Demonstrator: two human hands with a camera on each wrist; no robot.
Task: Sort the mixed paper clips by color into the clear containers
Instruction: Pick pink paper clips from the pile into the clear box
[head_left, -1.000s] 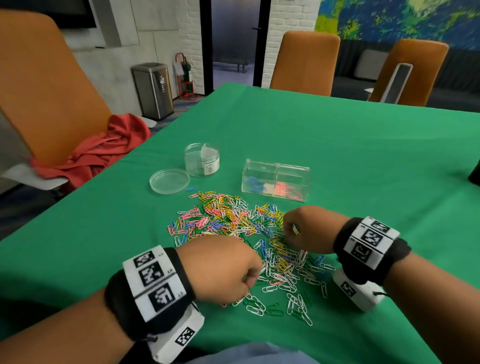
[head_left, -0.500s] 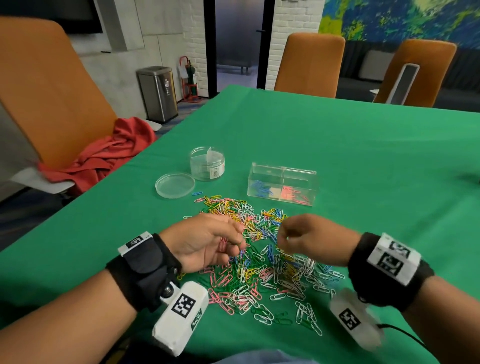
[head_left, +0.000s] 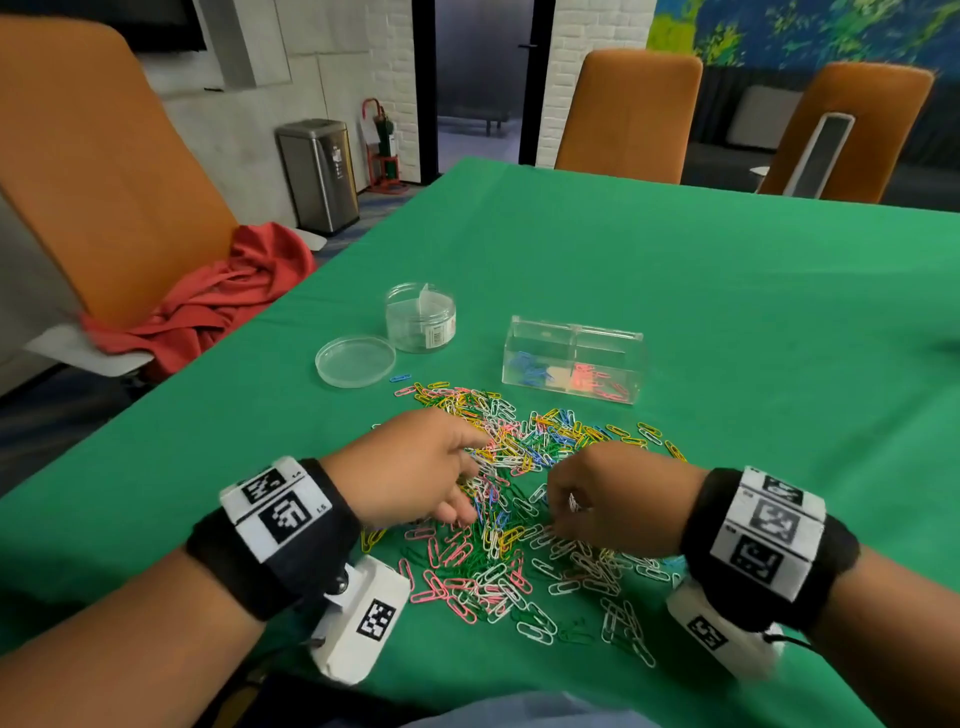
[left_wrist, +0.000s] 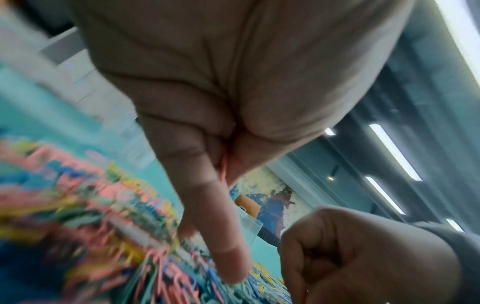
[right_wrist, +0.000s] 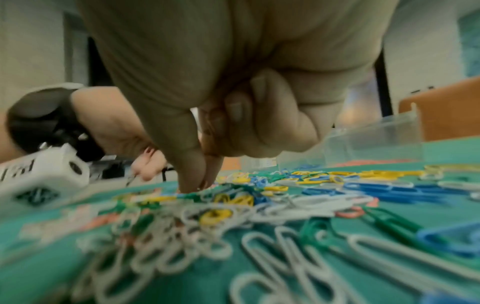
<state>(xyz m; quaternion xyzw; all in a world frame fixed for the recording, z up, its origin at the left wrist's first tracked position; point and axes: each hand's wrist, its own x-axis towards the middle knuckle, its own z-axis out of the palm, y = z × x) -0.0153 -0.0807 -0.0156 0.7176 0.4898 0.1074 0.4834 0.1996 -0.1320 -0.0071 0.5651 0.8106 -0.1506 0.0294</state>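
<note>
Pink shows between the left hand's (left_wrist: 233, 86) curled fingers (left_wrist: 207, 209), a few clips tucked against the palm, though the blur hides how many. The right hand (head_left: 613, 499) pinches thumb and forefinger down into the mixed paper clips (head_left: 519, 519) on the bench (head_left: 727, 291); whether it has one, I cannot tell. Interlocked clips could drag wrong colours along to the divided clear box (head_left: 571, 358) beyond. Half a second ago the left palm faced up; now it has turned over the heap.
</note>
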